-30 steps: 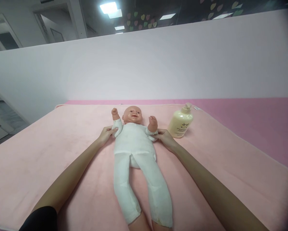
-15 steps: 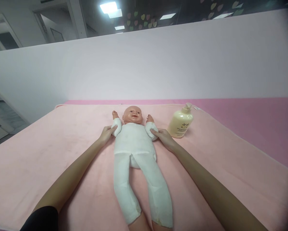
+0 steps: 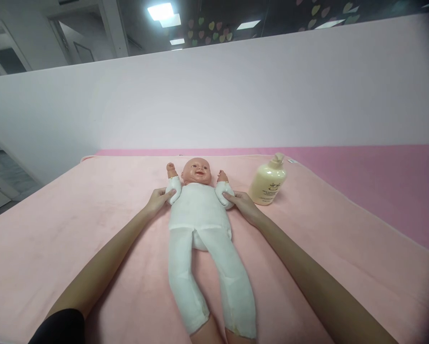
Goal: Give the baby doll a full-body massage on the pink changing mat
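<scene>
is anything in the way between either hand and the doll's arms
Nothing visible is: the left hand and the right hand each hold an arm of the doll directly. The pump bottle stands close by the right hand, on the side away from the doll, so not between them.

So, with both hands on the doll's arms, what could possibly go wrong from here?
The right hand is close beside the pump bottle, so an outward movement might knock it over. The left hand and the right one both hold the doll by its white-sleeved arms, so a quick pull could perhaps drag it across the pink towel.
</scene>
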Action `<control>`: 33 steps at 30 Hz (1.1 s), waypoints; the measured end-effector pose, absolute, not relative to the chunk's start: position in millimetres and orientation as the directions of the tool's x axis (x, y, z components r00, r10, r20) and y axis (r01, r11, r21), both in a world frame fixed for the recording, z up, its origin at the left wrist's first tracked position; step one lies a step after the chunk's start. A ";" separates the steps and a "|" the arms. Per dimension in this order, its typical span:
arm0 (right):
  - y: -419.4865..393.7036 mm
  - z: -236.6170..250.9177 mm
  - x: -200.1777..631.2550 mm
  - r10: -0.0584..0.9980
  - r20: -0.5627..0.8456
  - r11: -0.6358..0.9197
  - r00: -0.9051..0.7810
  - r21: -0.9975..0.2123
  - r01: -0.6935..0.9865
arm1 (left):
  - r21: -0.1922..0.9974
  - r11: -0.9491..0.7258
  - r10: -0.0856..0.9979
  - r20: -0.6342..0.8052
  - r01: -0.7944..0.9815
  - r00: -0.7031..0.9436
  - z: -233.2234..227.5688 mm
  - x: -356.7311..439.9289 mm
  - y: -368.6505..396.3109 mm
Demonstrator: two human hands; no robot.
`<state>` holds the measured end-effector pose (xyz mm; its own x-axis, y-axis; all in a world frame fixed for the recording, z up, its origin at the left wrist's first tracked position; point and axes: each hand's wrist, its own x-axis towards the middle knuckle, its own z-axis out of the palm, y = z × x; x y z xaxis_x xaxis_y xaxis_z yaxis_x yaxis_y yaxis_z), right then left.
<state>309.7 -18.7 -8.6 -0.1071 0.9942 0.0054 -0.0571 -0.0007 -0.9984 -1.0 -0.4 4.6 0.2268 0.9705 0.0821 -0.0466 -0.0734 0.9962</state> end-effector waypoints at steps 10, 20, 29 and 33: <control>-19.3 -9.1 310.1 0.995 0.004 0.000 -0.100 -0.999 -0.042 | 0.995 -0.087 0.966 0.094 -0.039 0.239 3.5 -7.9 2.4; -20.3 -8.6 309.9 0.993 0.025 0.019 -0.115 -0.998 -0.055 | 0.999 -0.011 0.966 0.024 -0.051 0.256 -4.6 -13.9 8.0; -20.5 -8.2 308.6 0.996 0.028 0.026 -0.089 -0.999 -0.026 | 0.994 -0.106 0.977 0.111 -0.040 0.180 1.7 -6.1 1.4; -19.3 -8.9 307.1 0.997 0.034 0.033 -0.067 -0.999 -0.017 | 0.995 -0.091 0.970 0.100 -0.050 0.223 7.0 -2.4 -0.4</control>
